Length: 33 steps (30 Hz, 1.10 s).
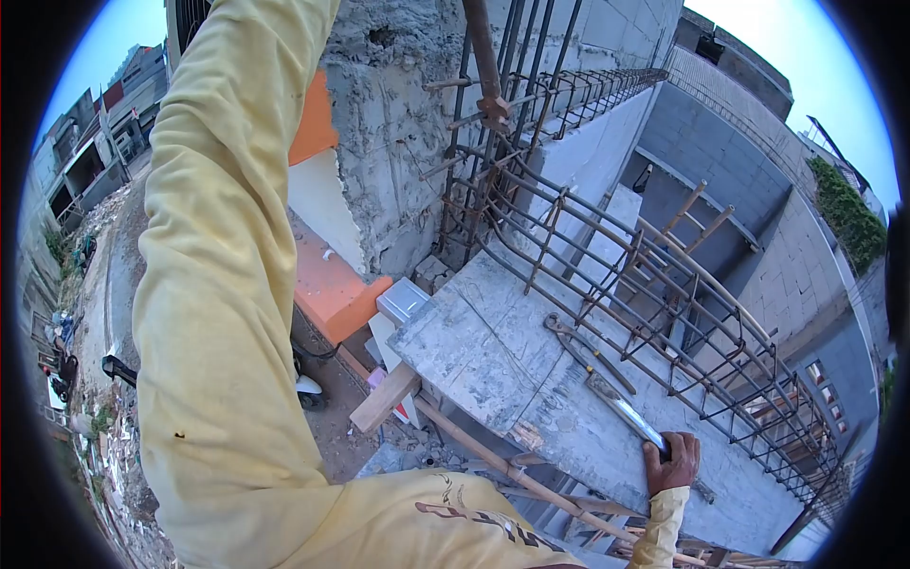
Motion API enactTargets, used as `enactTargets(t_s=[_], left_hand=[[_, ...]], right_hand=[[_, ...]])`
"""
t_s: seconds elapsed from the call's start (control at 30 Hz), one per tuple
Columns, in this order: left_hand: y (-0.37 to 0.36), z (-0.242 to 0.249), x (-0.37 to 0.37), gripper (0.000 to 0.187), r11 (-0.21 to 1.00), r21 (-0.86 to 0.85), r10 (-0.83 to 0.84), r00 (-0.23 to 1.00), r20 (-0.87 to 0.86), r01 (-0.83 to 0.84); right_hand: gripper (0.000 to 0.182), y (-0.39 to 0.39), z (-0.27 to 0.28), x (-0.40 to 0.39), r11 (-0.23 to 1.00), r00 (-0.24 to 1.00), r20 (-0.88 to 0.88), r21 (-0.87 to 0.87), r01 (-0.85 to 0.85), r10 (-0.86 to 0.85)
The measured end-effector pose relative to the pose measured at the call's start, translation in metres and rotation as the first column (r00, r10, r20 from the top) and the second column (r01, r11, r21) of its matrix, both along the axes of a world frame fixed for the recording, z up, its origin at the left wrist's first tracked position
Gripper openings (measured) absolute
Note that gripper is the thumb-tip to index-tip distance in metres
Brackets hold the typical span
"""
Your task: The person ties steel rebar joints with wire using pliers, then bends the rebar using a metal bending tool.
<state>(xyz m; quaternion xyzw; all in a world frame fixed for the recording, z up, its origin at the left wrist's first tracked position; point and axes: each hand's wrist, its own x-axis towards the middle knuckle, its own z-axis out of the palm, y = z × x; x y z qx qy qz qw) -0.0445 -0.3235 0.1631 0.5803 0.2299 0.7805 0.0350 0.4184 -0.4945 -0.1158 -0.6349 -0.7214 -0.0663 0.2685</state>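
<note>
My right hand (675,462) is closed round the dark end of a tool with a shiny metal shaft (621,406), which lies along a grey concrete slab (493,332). Its far end is darker and points toward the pincers; what kind of tool it is I cannot make out. Beside it rest the pincers (592,349), jaws toward the rebar cage. Part of a dark object (703,490) shows just past my fingers. My left arm, in a yellow sleeve (223,256), is raised along the left side, and its hand is out of the frame.
A tied rebar cage (607,251) runs along the slab and meets upright bars (507,85) at a rough concrete column (384,142). A wood piece (386,398) and bamboo poles (531,481) stick out at the slab's edge. Below the left edge is a drop to the ground.
</note>
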Motion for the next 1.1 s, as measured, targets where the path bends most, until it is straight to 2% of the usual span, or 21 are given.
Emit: enactTargets(t_s=[0.47,0.77,0.97,1.1], left_hand=[[0.002,0.006,-0.003,0.033,1.000,0.017,-0.014,1.000,-0.006,0.015],[0.003,0.019,0.000,0.034,0.999,0.049,-0.005,1.000,0.000,0.005],[-0.038,0.062,0.007,0.034,0.984,0.165,-0.065,0.998,-0.011,0.066],[-0.071,0.095,0.006,0.034,0.960,0.203,-0.160,0.974,-0.159,0.191]], right_hand=[[0.035,0.000,0.000,0.000,0.998,0.998,-0.011,-0.018,0.063,-0.063],[0.032,0.002,-0.001,0.009,0.999,0.999,-0.007,-0.017,0.037,-0.038],[0.036,0.004,-0.001,0.010,0.997,0.998,0.005,-0.035,0.066,-0.066],[0.037,0.004,-0.001,0.008,0.997,0.998,0.004,-0.044,0.067,-0.067]])
